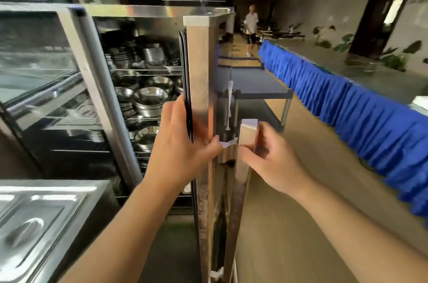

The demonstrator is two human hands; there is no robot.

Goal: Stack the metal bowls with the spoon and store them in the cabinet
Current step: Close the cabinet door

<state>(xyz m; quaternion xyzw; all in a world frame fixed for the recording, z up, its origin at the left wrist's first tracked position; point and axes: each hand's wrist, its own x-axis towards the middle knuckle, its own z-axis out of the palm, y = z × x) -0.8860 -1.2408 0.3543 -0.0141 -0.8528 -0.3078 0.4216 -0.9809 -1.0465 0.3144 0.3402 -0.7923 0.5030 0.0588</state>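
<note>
The steel cabinet [129, 10] stands ahead with its right door [200, 79] swung out edge-on toward me. Inside, wire shelves carry stacks of metal bowls [150, 98], with more bowls [146, 135] one shelf lower. My left hand [183, 143] is wrapped around the door's edge, fingers on the inner side and thumb on the outer face. My right hand [271, 162] is closed around the vertical bar handle [246, 141] on the door's outer side. No spoon can be made out.
The cabinet's left glass door [46, 79] is closed. A steel counter with lidded trays [39, 218] sits at lower left. A dark shelf cart [257, 83] stands behind the door, and a blue-skirted table [347, 106] runs along the right. A person [251, 28] walks far down the aisle.
</note>
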